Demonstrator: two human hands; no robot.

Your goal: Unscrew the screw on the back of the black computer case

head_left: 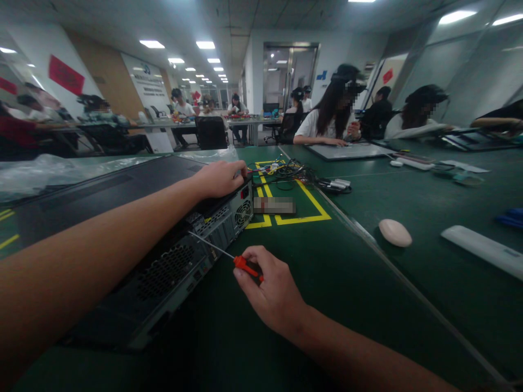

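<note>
A black computer case point(134, 182) lies on its side on the green table, its grey rear panel point(220, 231) facing right. On its top, at the far rear corner, my left hand point(223, 178) is pressed down with the fingers curled over the edge. My right hand point(272, 286) is closed around the orange handle of a screwdriver point(242, 263). The thin metal shaft points left, and its tip meets the rear panel near the expansion slots. Whether the tip sits in a screw cannot be made out.
Beyond the case lie tangled cables point(292, 170) and a blurred-out box point(274, 205) within yellow tape point(304, 220). A pale computer mouse point(395, 232) and a long white object point(482, 250) are at right. Clear plastic wrap point(28, 177) is behind the case. A co-worker point(327, 120) sits opposite.
</note>
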